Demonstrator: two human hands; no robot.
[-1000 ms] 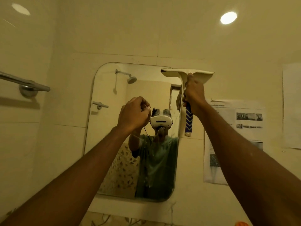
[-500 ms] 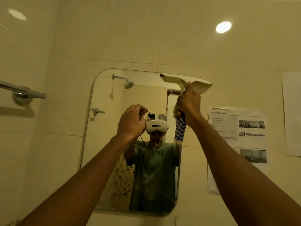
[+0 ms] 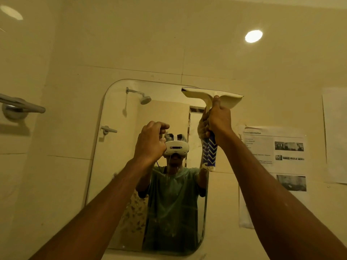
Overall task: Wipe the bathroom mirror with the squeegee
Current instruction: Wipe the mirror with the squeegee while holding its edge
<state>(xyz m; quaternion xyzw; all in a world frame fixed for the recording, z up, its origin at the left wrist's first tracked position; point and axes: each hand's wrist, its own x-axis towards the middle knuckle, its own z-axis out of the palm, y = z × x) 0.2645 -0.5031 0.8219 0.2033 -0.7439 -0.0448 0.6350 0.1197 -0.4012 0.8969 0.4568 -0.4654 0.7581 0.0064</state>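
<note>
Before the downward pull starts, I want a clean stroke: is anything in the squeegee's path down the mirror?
Nothing visible blocks it. The squeegee, held by the right hand, sits at the mirror top right corner; the left hand is raised further left, beside that strip.

The right hand (image 3: 218, 120) covers the upper handle of the squeegee (image 3: 212, 96), and the left hand (image 3: 150, 142) is curled so its contents cannot be told. The print on the paper notice (image 3: 273, 147) is too small to read, and the towel bar (image 3: 22, 105) runs off the left edge.
</note>
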